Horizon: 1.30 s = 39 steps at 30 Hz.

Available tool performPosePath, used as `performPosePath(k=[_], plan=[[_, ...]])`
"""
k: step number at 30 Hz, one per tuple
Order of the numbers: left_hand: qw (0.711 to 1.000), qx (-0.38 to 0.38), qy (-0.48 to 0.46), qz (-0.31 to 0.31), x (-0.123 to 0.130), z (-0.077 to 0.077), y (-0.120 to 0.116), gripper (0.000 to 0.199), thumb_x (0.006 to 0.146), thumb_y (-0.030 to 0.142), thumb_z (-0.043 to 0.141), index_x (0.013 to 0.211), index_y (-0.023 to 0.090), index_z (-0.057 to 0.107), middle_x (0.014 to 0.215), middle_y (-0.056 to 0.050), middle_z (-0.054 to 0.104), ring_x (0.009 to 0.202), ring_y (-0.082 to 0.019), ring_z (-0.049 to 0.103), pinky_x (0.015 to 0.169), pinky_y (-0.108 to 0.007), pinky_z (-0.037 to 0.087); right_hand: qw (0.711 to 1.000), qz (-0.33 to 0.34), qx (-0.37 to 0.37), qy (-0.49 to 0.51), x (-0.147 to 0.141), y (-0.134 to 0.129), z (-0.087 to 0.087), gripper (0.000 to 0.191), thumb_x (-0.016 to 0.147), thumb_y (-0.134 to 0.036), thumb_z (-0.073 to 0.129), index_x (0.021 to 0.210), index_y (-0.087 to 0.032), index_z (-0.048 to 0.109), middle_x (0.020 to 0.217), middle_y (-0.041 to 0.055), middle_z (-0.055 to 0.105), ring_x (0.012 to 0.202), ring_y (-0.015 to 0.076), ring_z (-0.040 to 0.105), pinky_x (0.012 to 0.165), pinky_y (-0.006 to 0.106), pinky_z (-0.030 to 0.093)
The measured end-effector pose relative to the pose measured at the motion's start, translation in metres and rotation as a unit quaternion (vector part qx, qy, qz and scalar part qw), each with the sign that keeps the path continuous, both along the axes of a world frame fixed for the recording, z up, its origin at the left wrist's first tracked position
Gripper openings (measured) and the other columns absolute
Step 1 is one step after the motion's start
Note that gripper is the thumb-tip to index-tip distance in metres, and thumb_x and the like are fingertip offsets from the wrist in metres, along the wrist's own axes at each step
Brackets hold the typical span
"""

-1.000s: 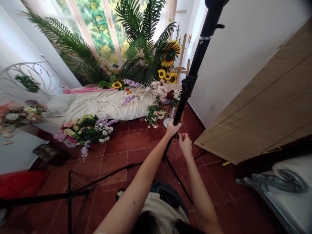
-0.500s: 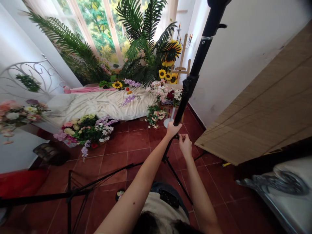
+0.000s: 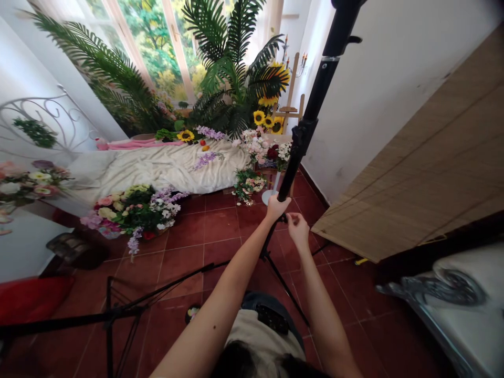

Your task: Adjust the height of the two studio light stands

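Note:
A black stand pole (image 3: pixel 303 137) rises from the tiled floor toward the upper right, leaning in the view. My left hand (image 3: pixel 277 207) is wrapped round its lower section. Just right of and slightly below it, my right hand (image 3: pixel 298 228) has its thumb and fingers pinched together at a small knob (image 3: pixel 284 218) on the pole's side. The fingers partly cover the knob. Thin black legs (image 3: pixel 285 286) spread out below my hands.
Another black stand (image 3: pixel 114 314) lies across the lower left. Flowers (image 3: pixel 129 210) stand before a bed with a cream blanket (image 3: pixel 157 167). A bamboo screen (image 3: pixel 409 173) and a silver-framed seat (image 3: pixel 437 291) are at the right; palm leaves (image 3: pixel 232 68) rise behind.
The whole view has shifted slightly, so the room and pole appear a little further left. Both hands keep nearly the same places on the pole.

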<state>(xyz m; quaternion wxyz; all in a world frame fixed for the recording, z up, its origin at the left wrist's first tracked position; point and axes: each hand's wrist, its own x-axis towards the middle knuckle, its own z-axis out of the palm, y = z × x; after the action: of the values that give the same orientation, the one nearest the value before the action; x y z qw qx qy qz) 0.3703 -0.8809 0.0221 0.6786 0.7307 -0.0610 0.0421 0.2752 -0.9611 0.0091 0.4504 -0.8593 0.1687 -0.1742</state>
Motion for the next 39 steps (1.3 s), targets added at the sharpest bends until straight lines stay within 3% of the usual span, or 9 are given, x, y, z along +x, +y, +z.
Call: performPosePath(k=[7, 16, 22, 25, 29, 31, 34, 37, 39], plan=[[1.0, -0.009, -0.019, 0.019, -0.002, 0.001, -0.003, 0.029, 0.069, 0.042, 0.064, 0.064, 0.014, 0.056, 0.056, 0.003, 0.05, 0.054, -0.009, 0.045, 0.054, -0.02, 0.034, 0.997, -0.021, 0.067, 0.012, 0.004, -0.007, -0.005, 0.045, 0.073, -0.058, 0.057, 0.093, -0.018, 0.056, 0.072, 0.0057, 0.067, 0.061, 0.0191, 0.061, 0.061, 0.028, 0.044], [0.996, -0.036, -0.036, -0.069, -0.015, -0.009, 0.01, 0.031, 0.069, 0.044, 0.067, 0.073, 0.014, 0.058, 0.066, 0.0, 0.058, 0.059, -0.01, 0.053, 0.06, -0.021, 0.041, 0.997, -0.006, 0.072, 0.006, 0.004, -0.011, -0.007, 0.035, 0.074, -0.052, 0.058, 0.088, -0.021, 0.055, 0.075, 0.0043, 0.068, 0.068, 0.019, 0.063, 0.065, 0.029, 0.046], [0.995, -0.072, -0.04, -0.058, -0.043, -0.022, 0.024, 0.035, 0.072, 0.034, 0.067, 0.1, 0.016, 0.058, 0.1, -0.008, 0.063, 0.093, -0.015, 0.059, 0.083, -0.027, 0.046, 0.992, -0.017, 0.119, -0.035, -0.005, -0.006, 0.0, 0.042, 0.071, -0.056, 0.06, 0.087, -0.018, 0.054, 0.08, 0.008, 0.069, 0.069, 0.0183, 0.064, 0.066, 0.028, 0.047], [0.997, -0.059, 0.027, -0.047, -0.085, -0.057, 0.058, 0.032, 0.072, 0.027, 0.065, 0.101, 0.016, 0.06, 0.104, -0.009, 0.064, 0.099, -0.017, 0.059, 0.089, -0.03, 0.045, 0.985, -0.066, 0.151, -0.06, -0.016, 0.009, -0.001, 0.048, 0.073, -0.06, 0.055, 0.091, -0.015, 0.054, 0.082, 0.0115, 0.069, 0.068, 0.0182, 0.065, 0.062, 0.026, 0.047], [0.959, -0.04, 0.276, -0.055, -0.16, -0.131, 0.128, 0.02, 0.068, 0.024, 0.064, 0.084, 0.012, 0.062, 0.072, -0.005, 0.066, 0.068, -0.016, 0.062, 0.069, -0.031, 0.05, 0.971, -0.077, 0.215, -0.066, -0.029, 0.046, -0.023, 0.052, 0.08, -0.062, 0.043, 0.104, -0.015, 0.047, 0.098, 0.0157, 0.068, 0.047, 0.0117, 0.057, 0.046, 0.024, 0.044], [0.94, -0.025, 0.339, 0.015, -0.198, -0.166, 0.169, 0.015, 0.066, 0.025, 0.065, 0.075, 0.012, 0.062, 0.066, -0.003, 0.065, 0.066, -0.015, 0.062, 0.066, -0.028, 0.049, 0.967, -0.012, 0.252, -0.028, -0.034, 0.071, -0.04, 0.051, 0.079, -0.061, 0.044, 0.103, -0.017, 0.045, 0.102, 0.0153, 0.068, 0.04, 0.0092, 0.052, 0.041, 0.023, 0.042], [0.906, 0.017, 0.41, 0.108, -0.253, -0.203, 0.238, 0.012, 0.066, 0.025, 0.065, 0.067, 0.014, 0.06, 0.059, 0.0, 0.063, 0.062, -0.015, 0.062, 0.063, -0.027, 0.048, 0.935, 0.159, 0.298, 0.103, -0.043, 0.117, -0.064, 0.05, 0.072, -0.061, 0.053, 0.094, -0.018, 0.047, 0.094, 0.0124, 0.07, 0.042, 0.0101, 0.055, 0.04, 0.022, 0.042], [0.865, 0.067, 0.454, 0.203, -0.31, -0.22, 0.306, 0.007, 0.066, 0.02, 0.061, 0.062, 0.016, 0.058, 0.054, 0.002, 0.06, 0.059, -0.015, 0.062, 0.062, -0.026, 0.048, 0.854, 0.326, 0.309, 0.263, -0.064, 0.171, -0.08, 0.05, 0.064, -0.06, 0.061, 0.087, -0.018, 0.049, 0.084, 0.0084, 0.07, 0.048, 0.0125, 0.06, 0.043, 0.022, 0.043], [0.819, 0.107, 0.496, 0.267, -0.352, -0.222, 0.344, 0.008, 0.065, 0.019, 0.06, 0.058, 0.016, 0.056, 0.05, 0.003, 0.058, 0.058, -0.015, 0.062, 0.06, -0.026, 0.048, 0.795, 0.416, 0.282, 0.339, -0.084, 0.207, -0.085, 0.05, 0.062, -0.059, 0.063, 0.086, -0.018, 0.05, 0.08, 0.006, 0.068, 0.052, 0.0131, 0.062, 0.045, 0.022, 0.043]])
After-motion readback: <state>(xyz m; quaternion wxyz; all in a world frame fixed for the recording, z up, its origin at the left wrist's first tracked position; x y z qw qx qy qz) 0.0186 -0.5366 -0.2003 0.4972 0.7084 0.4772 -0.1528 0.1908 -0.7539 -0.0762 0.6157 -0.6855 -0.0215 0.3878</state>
